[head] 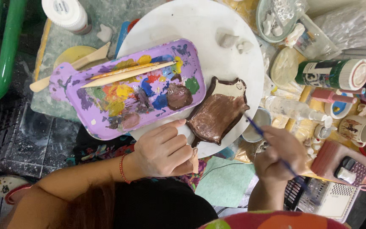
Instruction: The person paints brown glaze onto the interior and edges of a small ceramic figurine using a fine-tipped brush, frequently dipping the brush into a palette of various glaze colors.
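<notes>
Sitting at the near edge of the round white board is a small clay dish shaped like an animal, painted brown, with a pale strip left at its top. It looks hard but easy to break, and the brown paint looks wet and slippery, so I think it is best held by its rim or from below. It seems light.

The left hand rests at the board's near edge, touching the dish's lower left corner. Its fingers are curled shut, pinching the corner to keep the dish from sliding. The forearm comes in from the left, with a red string on the wrist.

The right hand is just off the board's right edge, fingers closed around a thin blue paintbrush. The brush tip points at the dish's right side.

Beside the dish, on the board's left part, lies a purple palette full of paint blobs, with two wooden sticks across it. Jars, a mug and clay bits crowd the right side.
</notes>
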